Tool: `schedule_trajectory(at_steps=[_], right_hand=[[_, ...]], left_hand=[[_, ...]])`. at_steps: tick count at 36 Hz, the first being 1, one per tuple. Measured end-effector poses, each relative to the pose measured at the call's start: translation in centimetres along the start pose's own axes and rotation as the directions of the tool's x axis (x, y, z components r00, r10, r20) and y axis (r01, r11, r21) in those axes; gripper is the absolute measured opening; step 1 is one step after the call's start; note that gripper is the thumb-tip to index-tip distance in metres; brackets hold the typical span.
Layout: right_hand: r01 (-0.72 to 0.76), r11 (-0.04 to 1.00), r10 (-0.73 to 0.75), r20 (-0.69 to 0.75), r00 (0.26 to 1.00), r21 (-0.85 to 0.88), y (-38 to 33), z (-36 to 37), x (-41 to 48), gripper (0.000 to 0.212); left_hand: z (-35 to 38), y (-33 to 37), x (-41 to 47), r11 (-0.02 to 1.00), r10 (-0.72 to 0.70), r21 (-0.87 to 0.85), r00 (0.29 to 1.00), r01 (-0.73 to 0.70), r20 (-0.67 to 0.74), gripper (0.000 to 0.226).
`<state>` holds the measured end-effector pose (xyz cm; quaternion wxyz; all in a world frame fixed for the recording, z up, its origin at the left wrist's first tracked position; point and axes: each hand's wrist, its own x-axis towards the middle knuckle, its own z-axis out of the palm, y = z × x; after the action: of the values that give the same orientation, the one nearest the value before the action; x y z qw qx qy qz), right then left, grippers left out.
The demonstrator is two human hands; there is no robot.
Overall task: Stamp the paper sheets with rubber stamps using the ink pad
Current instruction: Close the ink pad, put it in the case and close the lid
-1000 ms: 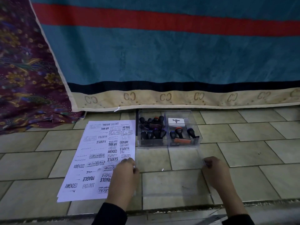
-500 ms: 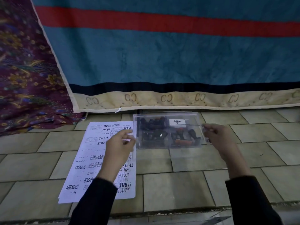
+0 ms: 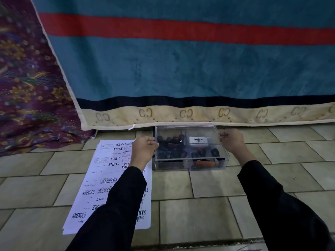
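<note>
Down on the tiled floor (image 3: 208,214), a clear plastic box (image 3: 190,164) sits with its long axis running left to right, its far edge close under the hem of a teal blanket (image 3: 181,69) with a red stripe. A transparent lid (image 3: 186,131) lies over the box, and both hands grip it at its short ends: the left hand (image 3: 144,148) is closed on the left edge, the right hand (image 3: 231,140) is closed on the right edge, each with fingers curled round the rim. Whether the lid is fully seated cannot be told.

Inside, the left compartment holds a cluster of dark-handled rubber stamps (image 3: 171,144) lying jumbled at mixed angles. The right compartment holds the ink pad (image 3: 198,140), a white case marked Artline, at its far end, with more stamps near it, one with an orange base (image 3: 204,162).

Just left of the box, the paper sheets (image 3: 107,178) lie in a stack, long axis running near to far, with the far right corner beneath the left hand. Printed words such as AMENDED, SAMPLE and AIR MAIL cover the top sheet, some upside down. Black sleeves (image 3: 282,205) cover both forearms; the left one crosses over the paper. A purple floral cloth (image 3: 27,87) hangs at far left.
</note>
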<state>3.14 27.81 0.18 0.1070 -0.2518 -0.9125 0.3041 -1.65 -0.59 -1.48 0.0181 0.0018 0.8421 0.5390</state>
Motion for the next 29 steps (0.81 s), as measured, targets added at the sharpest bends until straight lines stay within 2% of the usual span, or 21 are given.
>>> schedule_trajectory(at_steps=[5, 18, 27, 29], right_hand=[[-0.009, 1.0, 0.008, -0.008, 1.0, -0.02, 0.2, 0.4, 0.2, 0.022], [-0.06, 0.995, 0.063, 0.025, 0.998, -0.084, 0.5, 0.3, 0.1, 0.02], [-0.193, 0.978, 0.184, 0.1, 0.978, 0.085, 0.4, 0.7, -0.2, 0.019], [-0.231, 0.962, 0.218, 0.094, 0.971, 0.149, 1.0, 1.3, 0.1, 0.025]], left_hand=[[0.0, -0.1, 0.2, 0.999, 0.022, 0.024, 1.0, -0.021, -0.018, 0.026], [0.1, -0.5, 0.1, 1.0, -0.03, 0.003, 1.0, 0.03, 0.0, 0.025], [0.0, -0.4, 0.1, 0.983, -0.172, -0.061, 0.982, 0.176, 0.074, 0.013], [-0.2, -0.3, -0.2, 0.974, -0.206, -0.075, 0.973, 0.214, 0.099, 0.011]])
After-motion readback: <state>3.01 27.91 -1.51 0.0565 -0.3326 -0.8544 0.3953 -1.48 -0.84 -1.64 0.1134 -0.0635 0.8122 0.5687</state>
